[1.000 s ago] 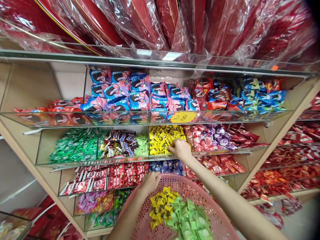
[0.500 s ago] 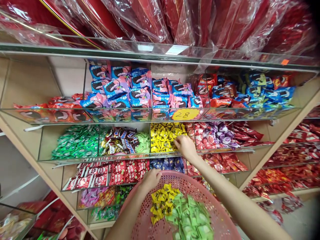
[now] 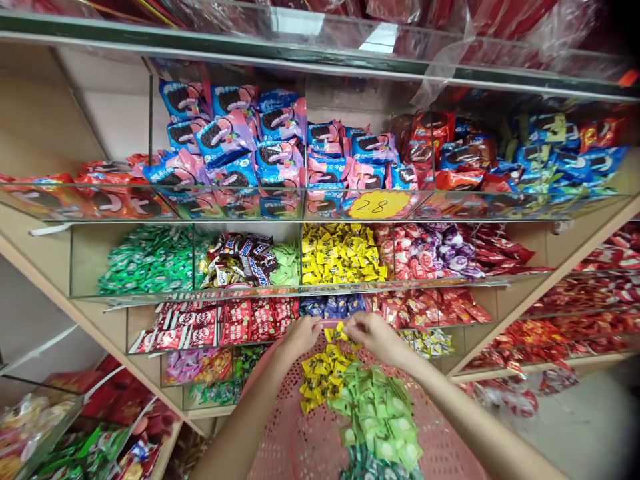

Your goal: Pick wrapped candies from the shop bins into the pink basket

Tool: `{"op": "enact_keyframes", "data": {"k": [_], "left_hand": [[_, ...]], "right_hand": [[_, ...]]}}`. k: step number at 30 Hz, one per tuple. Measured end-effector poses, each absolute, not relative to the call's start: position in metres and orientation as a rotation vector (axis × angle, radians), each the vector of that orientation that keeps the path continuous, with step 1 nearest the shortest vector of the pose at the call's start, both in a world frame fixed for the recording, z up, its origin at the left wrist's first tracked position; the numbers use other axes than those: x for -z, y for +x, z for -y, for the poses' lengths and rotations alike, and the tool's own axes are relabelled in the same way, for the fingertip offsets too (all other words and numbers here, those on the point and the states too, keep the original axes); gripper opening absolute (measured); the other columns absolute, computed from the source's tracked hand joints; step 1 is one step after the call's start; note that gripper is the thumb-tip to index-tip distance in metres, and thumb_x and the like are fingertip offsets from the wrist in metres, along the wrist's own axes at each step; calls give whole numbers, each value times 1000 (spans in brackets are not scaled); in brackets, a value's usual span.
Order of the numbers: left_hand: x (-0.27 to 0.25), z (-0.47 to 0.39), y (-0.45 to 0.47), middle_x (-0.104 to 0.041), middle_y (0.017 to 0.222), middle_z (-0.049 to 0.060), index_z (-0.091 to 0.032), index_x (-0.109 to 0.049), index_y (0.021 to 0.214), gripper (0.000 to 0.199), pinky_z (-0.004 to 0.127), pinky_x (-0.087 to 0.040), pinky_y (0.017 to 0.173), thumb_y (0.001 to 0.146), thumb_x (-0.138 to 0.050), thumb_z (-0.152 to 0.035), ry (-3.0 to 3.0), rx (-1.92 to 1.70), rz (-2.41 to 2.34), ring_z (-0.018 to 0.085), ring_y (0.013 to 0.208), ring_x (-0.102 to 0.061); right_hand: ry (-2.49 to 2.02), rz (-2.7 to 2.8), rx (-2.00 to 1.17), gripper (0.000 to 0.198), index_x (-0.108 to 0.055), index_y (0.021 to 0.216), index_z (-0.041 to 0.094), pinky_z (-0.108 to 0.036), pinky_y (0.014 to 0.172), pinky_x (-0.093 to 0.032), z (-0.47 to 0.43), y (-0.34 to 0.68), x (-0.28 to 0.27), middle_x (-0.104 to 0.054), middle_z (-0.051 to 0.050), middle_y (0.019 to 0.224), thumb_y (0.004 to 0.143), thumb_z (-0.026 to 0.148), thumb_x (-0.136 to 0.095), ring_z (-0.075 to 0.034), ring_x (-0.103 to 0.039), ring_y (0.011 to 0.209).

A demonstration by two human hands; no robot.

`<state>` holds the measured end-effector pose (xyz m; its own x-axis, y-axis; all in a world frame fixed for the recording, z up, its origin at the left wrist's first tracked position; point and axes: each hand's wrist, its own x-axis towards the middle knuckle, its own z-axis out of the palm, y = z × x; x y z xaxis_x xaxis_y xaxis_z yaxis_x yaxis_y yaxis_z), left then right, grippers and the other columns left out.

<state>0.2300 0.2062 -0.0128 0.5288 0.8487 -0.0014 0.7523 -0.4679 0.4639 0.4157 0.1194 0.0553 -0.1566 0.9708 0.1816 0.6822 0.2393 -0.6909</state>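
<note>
Grips the basket [image 3: 300, 443] by its far rim with the left hand [image 3: 303, 333]. Holds the right hand [image 3: 373, 335] close beside it, over that rim, with bent fingers at a few yellow sweets [image 3: 336, 332]; cannot tell whether pinched or let go. Carries, in the basket, more yellow sweets beside pale green sweets [image 3: 383, 413], with dark green sweets [image 3: 370, 468] nearest.

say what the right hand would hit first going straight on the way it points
Probably the left hand on the pink basket, just past the yellow sweets the right hand may be holding; depth is unclear.
</note>
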Motion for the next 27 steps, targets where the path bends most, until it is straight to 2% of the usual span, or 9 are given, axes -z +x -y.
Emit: {"op": "enact_keyframes", "data": {"k": [4, 8, 13, 17, 27], "left_hand": [[13, -206, 230, -69, 112, 8, -22, -64, 113, 38, 28, -44, 85, 90, -36, -35, 2385, -378, -1282, 22, 104, -62], [13, -206, 230, -69, 113, 8, -21, -65, 114, 39, 29, -45, 84, 90, -36, -34, 2392, -377, -1295, 23, 104, -63], [13, -206, 231, -68, 114, 7, -22, -64, 116, 39, 28, -45, 84, 90, -37, -35, 2387, -356, -1309, 21, 105, -62], [13, -207, 231, -69, 113, 8, -23, -64, 116, 40, 31, -46, 84, 90, -37, -36, 2375, -360, -1325, 24, 104, -63], [15, -207, 230, -69, 113, 9, -22, -64, 117, 42, 31, -46, 85, 89, -37, -36, 2363, -364, -1327, 24, 104, -63]], "right_hand": [[-1624, 1768, -807, 25, -53, 57, 17, -21, 52, -33, -137, 416, 11, -49, 4, 52, 77, 33, -54, -10, -43, 52], [-1630, 1691, -832, 30, -52, 55, 17, -21, 49, -31, -152, 415, 38, -46, 4, 49, 75, 38, -56, -9, -39, 49], [-1624, 1631, -827, 40, -55, 56, 16, -21, 47, -30, -155, 416, 45, -48, 3, 50, 72, 52, -60, -9, -38, 48], [-1604, 1610, -763, 46, -55, 57, 16, -23, 47, -30, -150, 423, 36, -49, 1, 51, 70, 60, -60, -10, -39, 49], [-1607, 1681, -609, 43, -55, 61, 17, -23, 48, -29, -136, 433, 28, -49, 2, 51, 80, 56, -53, -11, -40, 49]]}}
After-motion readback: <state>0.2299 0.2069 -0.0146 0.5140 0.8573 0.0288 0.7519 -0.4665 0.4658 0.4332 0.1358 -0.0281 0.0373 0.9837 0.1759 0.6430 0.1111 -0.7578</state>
